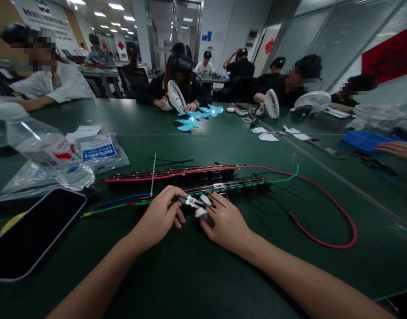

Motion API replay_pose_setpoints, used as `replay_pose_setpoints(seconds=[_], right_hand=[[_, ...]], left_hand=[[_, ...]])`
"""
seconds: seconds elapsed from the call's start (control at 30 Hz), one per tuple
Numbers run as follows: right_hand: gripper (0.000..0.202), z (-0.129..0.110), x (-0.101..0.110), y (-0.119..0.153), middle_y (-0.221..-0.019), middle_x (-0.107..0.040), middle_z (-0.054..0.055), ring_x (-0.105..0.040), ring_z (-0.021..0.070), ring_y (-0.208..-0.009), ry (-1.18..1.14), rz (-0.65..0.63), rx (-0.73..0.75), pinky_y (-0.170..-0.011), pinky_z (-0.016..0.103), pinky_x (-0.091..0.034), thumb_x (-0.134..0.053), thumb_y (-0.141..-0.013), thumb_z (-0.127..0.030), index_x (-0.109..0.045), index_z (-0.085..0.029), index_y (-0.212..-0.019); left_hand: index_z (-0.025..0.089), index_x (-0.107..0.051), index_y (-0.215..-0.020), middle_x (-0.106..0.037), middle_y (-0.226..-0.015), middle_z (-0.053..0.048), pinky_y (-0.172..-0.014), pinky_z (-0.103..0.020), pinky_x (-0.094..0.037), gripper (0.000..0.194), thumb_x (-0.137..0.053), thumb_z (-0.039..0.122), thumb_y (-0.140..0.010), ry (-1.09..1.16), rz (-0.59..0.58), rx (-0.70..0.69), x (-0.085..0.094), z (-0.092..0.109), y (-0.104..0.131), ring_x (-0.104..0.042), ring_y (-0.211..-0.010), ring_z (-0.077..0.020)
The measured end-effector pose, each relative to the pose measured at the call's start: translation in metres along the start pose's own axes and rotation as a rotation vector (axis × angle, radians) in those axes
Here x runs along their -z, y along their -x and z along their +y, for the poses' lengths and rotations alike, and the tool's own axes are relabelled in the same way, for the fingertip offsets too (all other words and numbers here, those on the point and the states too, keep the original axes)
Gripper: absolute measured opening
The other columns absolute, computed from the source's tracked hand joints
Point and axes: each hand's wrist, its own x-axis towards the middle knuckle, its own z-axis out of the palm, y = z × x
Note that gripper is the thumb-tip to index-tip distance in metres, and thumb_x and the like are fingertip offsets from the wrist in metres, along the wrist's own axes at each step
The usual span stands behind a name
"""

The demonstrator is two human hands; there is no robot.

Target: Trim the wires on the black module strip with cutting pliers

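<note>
Wire cutters (190, 201) with grey-and-white handles are in my right hand (227, 225), their jaws pointing left. My left hand (158, 215) is closed at the jaw tips; whatever its fingertips pinch is hidden. Thin black strips stick out by my right fingers. Just beyond my hands lie two long dark terminal rails (246, 184), side by side. A red cable (351, 221) runs along the far one and loops round to the right. Along the near one goes a green wire (110, 208). A blue wire (127, 199) and an upright white cable tie (153, 175) are at its left end.
At left are a phone (40, 230), a plastic bottle (57, 150) and a labelled plastic bag (99, 153). Blue fan blades (190, 120), small white fans (271, 104) and a blue tray (366, 141) are farther off. Several people sit around; another person's hand (399, 150) reaches in at right.
</note>
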Motion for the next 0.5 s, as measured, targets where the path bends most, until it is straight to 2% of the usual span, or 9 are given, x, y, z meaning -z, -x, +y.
replay_pose_setpoints(seconds=[0.5], right_hand=[[0.015,0.0011,-0.0051,0.0037,-0.093,-0.064,0.013,-0.058,0.0237,-0.09,0.066,0.051,-0.007,-0.077,0.035,-0.052,-0.061,-0.08,-0.025,-0.068,-0.014,-0.075]], left_hand=[[0.018,-0.053,-0.103,-0.05,-0.105,-0.005,-0.044,-0.021,-0.056,0.016,-0.042,0.024,-0.094,-0.013,-0.009,-0.014,0.0004,0.0011,-0.0001,-0.064,-0.06,-0.0094]])
